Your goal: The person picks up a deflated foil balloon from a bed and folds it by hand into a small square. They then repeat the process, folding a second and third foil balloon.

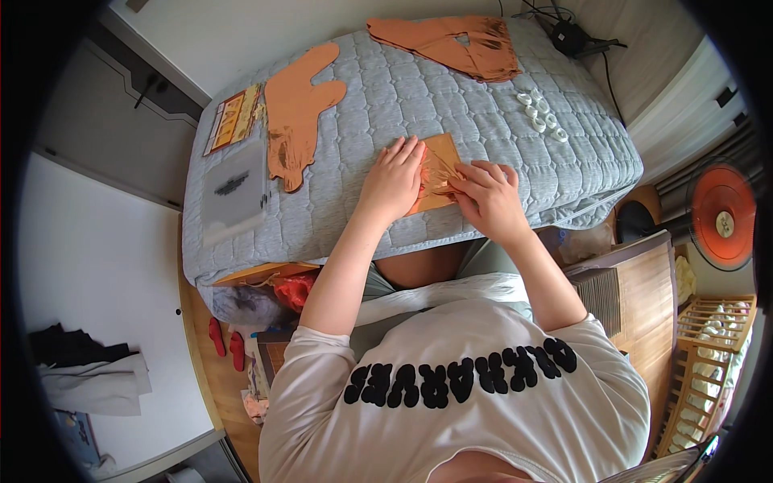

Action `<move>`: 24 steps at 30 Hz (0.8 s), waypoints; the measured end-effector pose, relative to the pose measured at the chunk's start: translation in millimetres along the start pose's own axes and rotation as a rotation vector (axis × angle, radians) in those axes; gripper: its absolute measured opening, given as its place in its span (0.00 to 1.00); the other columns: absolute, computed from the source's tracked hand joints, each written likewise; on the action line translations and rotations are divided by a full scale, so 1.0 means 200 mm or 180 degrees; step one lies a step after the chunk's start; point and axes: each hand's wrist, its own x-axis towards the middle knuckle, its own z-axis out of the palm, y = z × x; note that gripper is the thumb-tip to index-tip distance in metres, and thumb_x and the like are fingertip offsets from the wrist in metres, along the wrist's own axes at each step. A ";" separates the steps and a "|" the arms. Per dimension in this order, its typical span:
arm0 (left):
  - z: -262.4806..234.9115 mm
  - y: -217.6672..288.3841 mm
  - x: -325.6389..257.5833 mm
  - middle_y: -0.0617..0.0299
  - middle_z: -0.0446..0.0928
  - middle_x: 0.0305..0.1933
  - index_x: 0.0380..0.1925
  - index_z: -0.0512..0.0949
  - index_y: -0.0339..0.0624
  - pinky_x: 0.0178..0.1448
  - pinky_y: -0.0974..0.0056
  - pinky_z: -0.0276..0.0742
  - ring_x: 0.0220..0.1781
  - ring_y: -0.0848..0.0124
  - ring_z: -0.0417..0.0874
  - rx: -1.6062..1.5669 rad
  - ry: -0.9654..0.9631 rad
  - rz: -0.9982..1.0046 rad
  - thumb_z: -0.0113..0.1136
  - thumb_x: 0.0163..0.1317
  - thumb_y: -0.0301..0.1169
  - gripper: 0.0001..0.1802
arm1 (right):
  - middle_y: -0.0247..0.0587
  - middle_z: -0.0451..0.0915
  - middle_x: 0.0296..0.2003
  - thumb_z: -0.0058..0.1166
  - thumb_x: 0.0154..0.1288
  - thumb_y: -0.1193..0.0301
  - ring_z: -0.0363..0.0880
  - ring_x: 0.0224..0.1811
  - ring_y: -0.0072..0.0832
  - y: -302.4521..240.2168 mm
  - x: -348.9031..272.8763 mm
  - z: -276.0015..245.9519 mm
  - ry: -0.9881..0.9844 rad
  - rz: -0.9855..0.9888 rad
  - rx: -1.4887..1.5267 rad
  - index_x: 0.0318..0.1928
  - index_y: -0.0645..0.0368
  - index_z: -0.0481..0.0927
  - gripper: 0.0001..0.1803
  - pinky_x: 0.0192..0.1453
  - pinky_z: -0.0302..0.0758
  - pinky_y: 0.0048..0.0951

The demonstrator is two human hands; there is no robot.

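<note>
Keep your left hand [392,179] flat on the tan packet [437,173] while your right hand [485,197], pinched on its wrinkled edge, pulls toward 3 o'clock.

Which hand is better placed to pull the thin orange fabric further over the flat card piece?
Probably the right hand: its fingertips pinch the orange fabric, while the left hand lies flat holding the card.

A person in a white short-sleeved T-shirt — bold black rounded lettering runs across its front — with bare forearms and bare hands, no rings or watch visible.
</note>
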 end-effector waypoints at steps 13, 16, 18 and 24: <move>0.01 -0.07 0.04 0.53 0.64 0.79 0.73 0.66 0.40 0.81 0.48 0.58 0.81 0.54 0.61 -0.0063 -0.0050 0.0286 0.45 0.76 0.32 0.27 | 0.35 0.84 0.55 0.63 0.63 0.72 0.80 0.59 0.34 0.27 0.21 -0.10 -0.0863 -0.0830 0.0784 0.54 0.53 0.86 0.17 0.66 0.69 0.38; -0.01 -0.10 0.08 0.53 0.63 0.79 0.74 0.65 0.40 0.81 0.49 0.58 0.81 0.54 0.60 -0.0122 -0.0088 0.0654 0.44 0.76 0.31 0.27 | 0.37 0.85 0.55 0.66 0.59 0.72 0.81 0.59 0.37 0.27 0.24 -0.09 -0.0862 -0.1476 0.0792 0.50 0.56 0.87 0.17 0.62 0.75 0.40; -0.01 -0.10 0.10 0.54 0.63 0.79 0.74 0.65 0.41 0.81 0.50 0.58 0.81 0.54 0.60 -0.0126 -0.0129 0.0814 0.43 0.77 0.32 0.27 | 0.38 0.85 0.54 0.66 0.57 0.73 0.83 0.57 0.39 0.28 0.24 -0.06 -0.0630 -0.1835 0.0976 0.48 0.58 0.87 0.16 0.59 0.79 0.42; -0.02 -0.12 0.11 0.52 0.68 0.76 0.70 0.69 0.38 0.78 0.50 0.62 0.78 0.52 0.65 -0.0212 0.0074 0.1021 0.48 0.76 0.33 0.25 | 0.43 0.85 0.51 0.66 0.59 0.76 0.83 0.56 0.42 0.26 0.20 0.00 -0.0981 -0.1296 0.1582 0.46 0.61 0.87 0.13 0.60 0.79 0.41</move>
